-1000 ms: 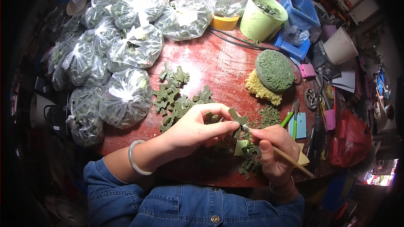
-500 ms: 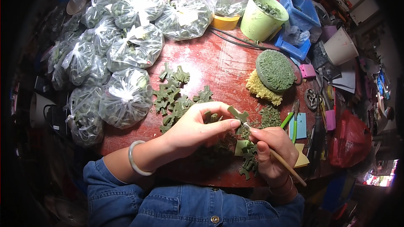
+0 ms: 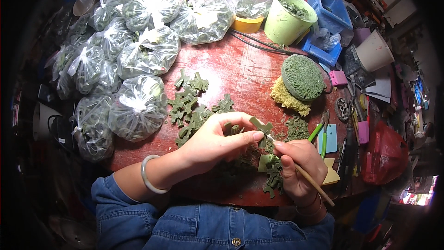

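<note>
Between the thumb and fingers of my left hand (image 3: pixel 217 136) is a small dark green notched piece (image 3: pixel 262 126), its upper end sticking out past the fingertips. My right hand (image 3: pixel 303 162) grips a thin tool with a wooden handle (image 3: pixel 315 185) like a pen. The tool's pale metal tip meets the green piece, or lies very close to it. Left of and beyond my left hand, many similar green pieces (image 3: pixel 184 104) lie heaped on the red table. More green pieces (image 3: pixel 274 178) sit beside my right hand, partly covered by it.
Knotted clear bags (image 3: pixel 138 102) of green pieces crowd the left and back. At the right are a round green pad (image 3: pixel 303 78) on a yellow sponge (image 3: pixel 289 97), green shavings (image 3: pixel 298 128), green-handled pliers (image 3: pixel 323 136), a light green bucket (image 3: pixel 289 21) and blue bins (image 3: pixel 323 51).
My right hand has tilted the tool slightly, so its handle end sits a little farther left. My left hand and the green piece stay practically in place.
</note>
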`<state>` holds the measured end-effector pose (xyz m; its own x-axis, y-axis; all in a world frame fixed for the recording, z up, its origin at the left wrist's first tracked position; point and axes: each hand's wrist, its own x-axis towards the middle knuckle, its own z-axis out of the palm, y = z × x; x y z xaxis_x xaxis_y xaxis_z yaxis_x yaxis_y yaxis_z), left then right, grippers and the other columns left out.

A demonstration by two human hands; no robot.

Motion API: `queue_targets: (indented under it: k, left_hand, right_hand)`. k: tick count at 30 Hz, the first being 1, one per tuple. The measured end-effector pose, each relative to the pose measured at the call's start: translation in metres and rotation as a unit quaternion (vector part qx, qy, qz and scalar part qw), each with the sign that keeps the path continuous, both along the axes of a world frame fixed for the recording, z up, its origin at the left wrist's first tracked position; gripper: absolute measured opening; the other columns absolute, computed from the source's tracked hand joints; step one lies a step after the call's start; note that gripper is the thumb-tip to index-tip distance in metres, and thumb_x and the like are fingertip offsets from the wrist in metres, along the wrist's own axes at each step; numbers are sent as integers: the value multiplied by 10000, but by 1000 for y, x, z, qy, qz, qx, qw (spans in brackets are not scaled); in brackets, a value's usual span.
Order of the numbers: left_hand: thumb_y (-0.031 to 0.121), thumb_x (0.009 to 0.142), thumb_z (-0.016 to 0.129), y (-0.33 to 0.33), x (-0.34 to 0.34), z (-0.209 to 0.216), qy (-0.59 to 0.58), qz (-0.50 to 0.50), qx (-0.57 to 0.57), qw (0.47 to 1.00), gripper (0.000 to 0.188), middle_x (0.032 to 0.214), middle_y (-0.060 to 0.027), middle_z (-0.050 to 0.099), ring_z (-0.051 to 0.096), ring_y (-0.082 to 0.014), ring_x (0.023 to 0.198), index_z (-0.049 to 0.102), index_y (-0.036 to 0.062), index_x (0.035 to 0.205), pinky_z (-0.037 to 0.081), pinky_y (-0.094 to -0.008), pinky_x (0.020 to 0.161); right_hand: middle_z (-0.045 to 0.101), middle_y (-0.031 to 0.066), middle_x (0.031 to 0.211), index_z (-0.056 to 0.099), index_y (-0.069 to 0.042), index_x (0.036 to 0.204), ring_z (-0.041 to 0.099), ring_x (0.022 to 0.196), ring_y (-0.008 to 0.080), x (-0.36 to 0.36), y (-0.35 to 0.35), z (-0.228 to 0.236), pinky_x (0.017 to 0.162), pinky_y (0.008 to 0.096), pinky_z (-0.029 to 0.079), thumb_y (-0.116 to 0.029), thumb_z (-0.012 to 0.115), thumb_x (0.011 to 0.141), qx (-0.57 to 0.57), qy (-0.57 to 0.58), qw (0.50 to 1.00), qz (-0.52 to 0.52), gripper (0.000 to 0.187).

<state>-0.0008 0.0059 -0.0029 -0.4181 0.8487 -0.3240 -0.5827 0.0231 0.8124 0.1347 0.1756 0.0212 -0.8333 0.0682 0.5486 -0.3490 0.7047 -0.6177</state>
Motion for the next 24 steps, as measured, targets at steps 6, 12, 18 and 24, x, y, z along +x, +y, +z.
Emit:
queue_targets:
  k: [6, 12, 18, 24]
  left_hand:
    - [139, 928, 677, -2, -1, 1, -5, -11, 21, 1000, 152, 752, 50, 579, 465, -7, 579, 653, 66, 1059, 325, -175, 489]
    - [113, 911, 679, 2, 4, -12, 254, 18, 25, 967, 169, 860, 7, 651, 547, -43, 711, 669, 29, 1057, 435, -201, 614]
    - [44, 845, 685, 2, 4, -10, 459, 66, 18, 886, 216, 844, -51, 645, 585, -115, 742, 690, 33, 1061, 468, -256, 677]
    - [16, 808, 665, 2, 4, -7, 528, 88, 14, 845, 274, 801, -68, 611, 573, -156, 705, 698, 51, 1078, 460, -276, 652]
  right_hand:
    - [675, 133, 861, 662, 44, 1051, 652, 739, 269, 1, -1, 0, 659, 346, 527, -76, 646, 918, -26, -4, 1000, -8, 180]
    - [676, 131, 860, 671, 37, 1048, 652, 742, 266, 3, -2, 1, 662, 343, 529, -117, 648, 928, -58, -11, 998, -8, 196]
    - [668, 123, 848, 672, 28, 1065, 648, 729, 264, 2, -1, 1, 644, 339, 529, -133, 657, 924, -6, 6, 1000, 18, 215]
    - [664, 119, 842, 673, 20, 1068, 644, 719, 265, 0, -3, -1, 645, 342, 529, -115, 657, 919, 9, 17, 1000, 15, 202]
